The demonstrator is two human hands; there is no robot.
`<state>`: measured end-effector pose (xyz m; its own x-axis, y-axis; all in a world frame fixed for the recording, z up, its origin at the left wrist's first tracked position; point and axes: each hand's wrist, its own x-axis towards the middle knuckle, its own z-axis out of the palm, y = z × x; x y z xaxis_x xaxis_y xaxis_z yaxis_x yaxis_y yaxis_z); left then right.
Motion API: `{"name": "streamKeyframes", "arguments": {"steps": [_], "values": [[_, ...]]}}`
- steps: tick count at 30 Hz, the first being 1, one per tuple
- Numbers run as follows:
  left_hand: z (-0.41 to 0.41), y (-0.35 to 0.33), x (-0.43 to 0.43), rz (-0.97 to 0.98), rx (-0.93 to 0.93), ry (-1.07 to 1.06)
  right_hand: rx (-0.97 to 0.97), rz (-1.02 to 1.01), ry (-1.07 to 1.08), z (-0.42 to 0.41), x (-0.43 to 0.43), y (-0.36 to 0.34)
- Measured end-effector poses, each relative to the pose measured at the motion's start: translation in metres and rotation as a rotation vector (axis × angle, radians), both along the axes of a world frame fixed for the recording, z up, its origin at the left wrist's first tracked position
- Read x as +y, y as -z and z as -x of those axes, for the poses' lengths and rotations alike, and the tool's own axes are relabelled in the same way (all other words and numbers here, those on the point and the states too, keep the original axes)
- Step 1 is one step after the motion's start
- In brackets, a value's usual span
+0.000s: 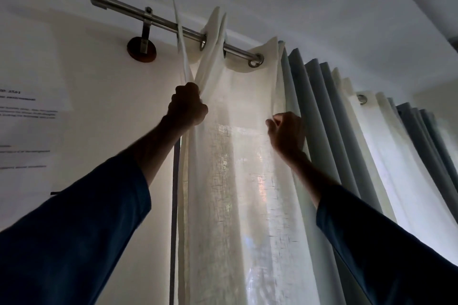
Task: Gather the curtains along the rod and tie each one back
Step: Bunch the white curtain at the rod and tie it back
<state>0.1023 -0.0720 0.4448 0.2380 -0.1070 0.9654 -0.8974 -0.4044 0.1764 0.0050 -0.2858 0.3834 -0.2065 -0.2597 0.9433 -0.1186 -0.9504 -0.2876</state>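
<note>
One rod (124,6), one white sheer curtain (235,156), grey curtain (319,106) beside it. Two hands: left hand (187,104) fisted round sheer edge, right hand (285,134) pinching sheer fold.

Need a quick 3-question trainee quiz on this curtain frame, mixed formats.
1. True or false: the left hand and the right hand both hold the white curtain.
2. What hangs just right of the white curtain? A) a grey curtain B) a towel C) a roller blind
3. Fill in: the rod is fixed to the wall by a ___ near its left end.
Key: 1 true; 2 A; 3 bracket.
</note>
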Motion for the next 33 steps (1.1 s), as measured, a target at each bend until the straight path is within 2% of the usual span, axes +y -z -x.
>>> {"name": "streamKeyframes", "arguments": {"steps": [4, 7, 9, 12, 15, 19, 22, 24, 26, 27, 29, 31, 33], "values": [[0.005, 0.002, -0.013, 0.028, -0.019, 0.050, 0.042, 0.175, 0.021, -0.009, 0.054, -0.003], [0.015, 0.003, -0.028, 0.042, -0.102, 0.093, 0.118, 0.216, -0.057, -0.014, 0.077, -0.014], [0.026, 0.003, -0.037, 0.028, -0.183, 0.149, 0.163, 0.277, -0.088, -0.013, 0.082, -0.015], [0.032, 0.000, -0.042, 0.033, -0.275, 0.248, 0.114, 0.357, -0.190, -0.010, 0.077, -0.010], [0.026, -0.002, -0.045, -0.013, -0.363, 0.215, 0.154, 0.354, -0.232, -0.011, 0.063, -0.010], [0.025, -0.006, -0.056, 0.075, -0.205, 0.215, 0.183, 0.393, -0.325, -0.012, 0.057, -0.002], [0.022, -0.009, -0.057, 0.041, -0.123, 0.131, 0.278, 0.443, -0.399, -0.001, 0.041, 0.004], [0.019, -0.008, -0.053, 0.026, -0.089, 0.097, 0.193, 0.350, -0.401, 0.011, 0.015, 0.004], [0.016, -0.005, -0.052, 0.020, -0.111, 0.071, 0.051, 0.136, -0.228, 0.019, -0.021, 0.000], [0.014, -0.003, -0.053, 0.021, -0.131, 0.059, 0.054, 0.000, -0.156, 0.023, -0.037, -0.003], [0.010, 0.000, -0.054, 0.014, -0.166, 0.045, 0.136, -0.205, -0.151, 0.028, -0.058, -0.006], [0.005, 0.000, -0.054, 0.003, -0.184, 0.044, 0.171, -0.269, -0.177, 0.026, -0.069, -0.013], [0.004, 0.000, -0.052, -0.002, -0.180, 0.030, 0.107, -0.276, -0.145, 0.020, -0.077, -0.023]]}}
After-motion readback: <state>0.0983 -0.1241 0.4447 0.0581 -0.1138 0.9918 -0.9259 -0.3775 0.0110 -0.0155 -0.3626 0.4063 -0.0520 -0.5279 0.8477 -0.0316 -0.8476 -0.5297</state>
